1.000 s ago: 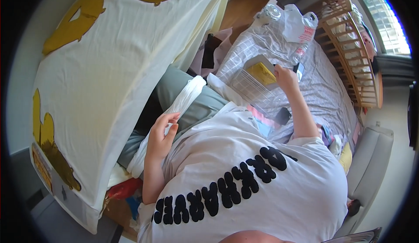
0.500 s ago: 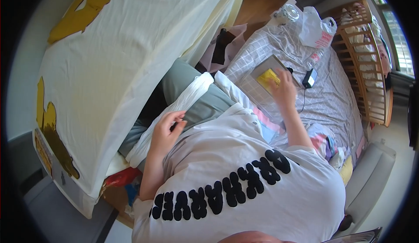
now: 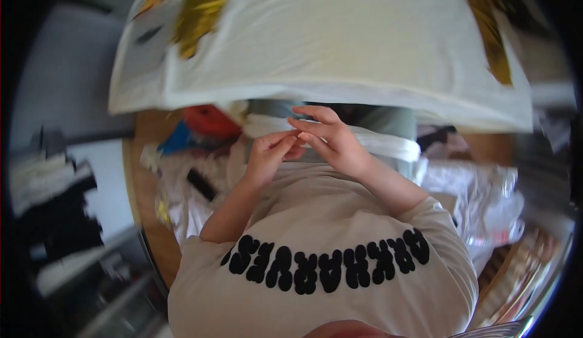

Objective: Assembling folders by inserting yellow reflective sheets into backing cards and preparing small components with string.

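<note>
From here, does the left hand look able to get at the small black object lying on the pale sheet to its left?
Probably yes. The left hand is up against the right hand, and the black object lies just below-left of it with nothing visibly between.

The person wears a loose, cream-coloured short-sleeved cotton T-shirt (image 3: 340, 229) with a curved row of bold, rounded black letters (image 3: 331, 265) across the chest; both forearms are bare, without watch or rings.

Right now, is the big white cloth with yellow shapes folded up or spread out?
Spread out. The white cloth stretches wide and flat across the top of the view, above both hands, with no stacked folds showing.
</note>
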`<state>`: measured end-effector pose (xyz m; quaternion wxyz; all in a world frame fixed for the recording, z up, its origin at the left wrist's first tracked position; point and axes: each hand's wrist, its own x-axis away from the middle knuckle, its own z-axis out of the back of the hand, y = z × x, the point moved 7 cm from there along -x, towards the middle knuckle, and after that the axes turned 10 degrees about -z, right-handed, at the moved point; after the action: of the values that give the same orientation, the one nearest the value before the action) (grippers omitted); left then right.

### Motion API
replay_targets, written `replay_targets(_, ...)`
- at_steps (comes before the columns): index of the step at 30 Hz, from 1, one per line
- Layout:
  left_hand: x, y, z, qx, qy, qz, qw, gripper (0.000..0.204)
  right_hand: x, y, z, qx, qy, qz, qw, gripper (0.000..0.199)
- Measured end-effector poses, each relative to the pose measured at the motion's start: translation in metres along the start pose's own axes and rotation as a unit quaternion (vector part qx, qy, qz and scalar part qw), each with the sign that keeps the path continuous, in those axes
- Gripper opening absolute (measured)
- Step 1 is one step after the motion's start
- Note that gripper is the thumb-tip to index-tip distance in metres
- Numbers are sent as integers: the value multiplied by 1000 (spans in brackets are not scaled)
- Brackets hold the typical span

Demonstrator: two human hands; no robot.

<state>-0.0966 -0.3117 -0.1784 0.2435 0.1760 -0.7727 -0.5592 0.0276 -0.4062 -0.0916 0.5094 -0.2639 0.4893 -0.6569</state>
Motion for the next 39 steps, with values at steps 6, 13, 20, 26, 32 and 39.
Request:
replay_targets(6,70,6,94,173,201,-72,962,16,-26,-32,-105,-73,-145,48,986,29)
replay_targets(13,59,-10,135,399,273,5,875,20,-93,-38,-177,1,-123,42,991,20)
replay_targets(20,47,-11,266,22,417,-101,903,29,-159,-6,-258,224,-69,48,971,14)
replay_targets(26,34,-4,268,-359,348,-61,864,21,-185,26,-305,325,-136,65,934,18)
replay_targets(32,42,-9,257,-313,325,-121,884,16,-207,9,-311,417,-122,66,898,23)
replay_targets(39,37,10,230,-268,306,-138,903,16,-211,-3,-297,357,-29,150,922,30)
